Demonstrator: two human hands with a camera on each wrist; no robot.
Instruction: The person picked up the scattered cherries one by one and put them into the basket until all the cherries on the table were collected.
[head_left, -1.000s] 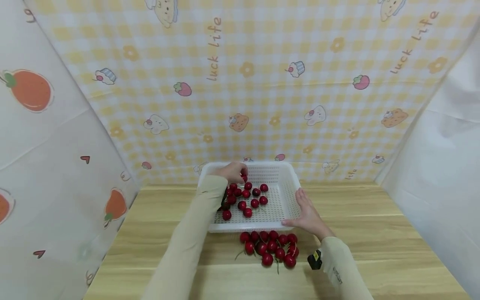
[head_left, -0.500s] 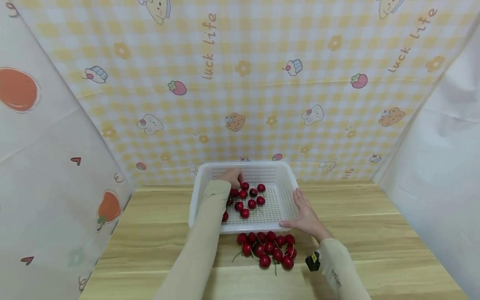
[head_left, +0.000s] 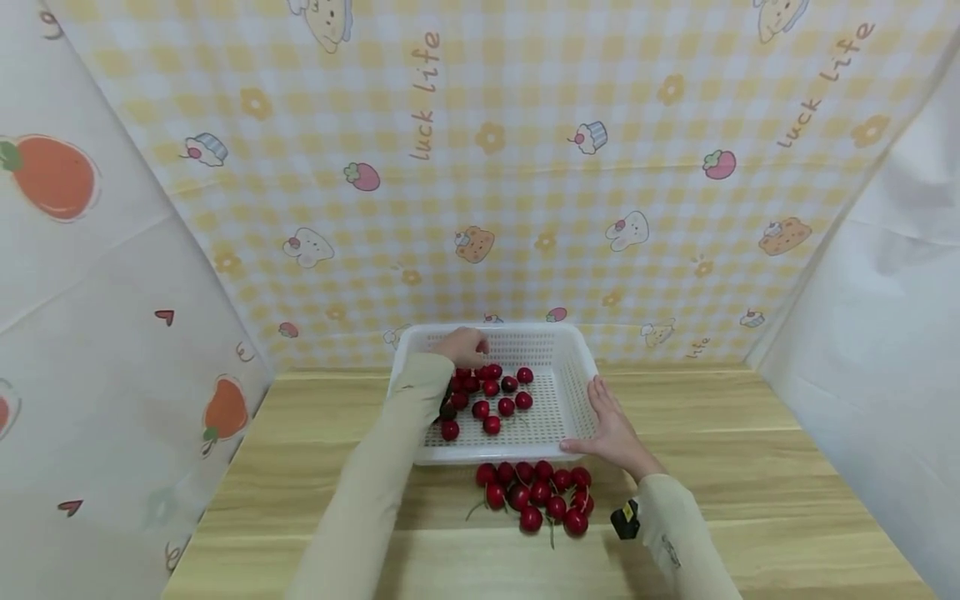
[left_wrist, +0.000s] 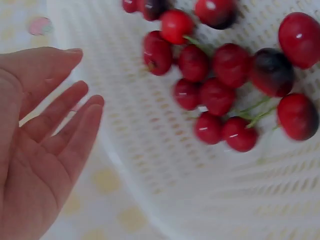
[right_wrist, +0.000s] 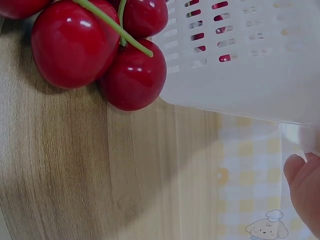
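Note:
A white perforated plastic basket (head_left: pixel 577 375) stands on the wooden table, with red cherries (head_left: pixel 491 425) scattered over its left and middle part. Over its back left side, my left hand (head_left: pixel 463 346) has relaxed fingers with nothing between them; in the left wrist view, this left hand (left_wrist: pixel 55 125) lies beside the cherries (left_wrist: pixel 217 95), apart from them. My right hand (head_left: pixel 617 429) rests on the basket's front right corner, fingers spread along the right side and thumb on the front rim. In the right wrist view only part of the right hand (right_wrist: pixel 306 185) shows, at the basket's edge.
A cluster of cherries (head_left: pixel 540 493), some with green stems, lies on the table (head_left: pixel 712 467) right in front of the basket. Behind the basket hangs a yellow checked cloth (head_left: pixel 525 208). White cloths (head_left: pixel 900 350) close off both sides.
A cherry near my left fingers has gone down among the others in the basket and been let go; the left hand then rose slightly. My right hand has kept its place on the basket.

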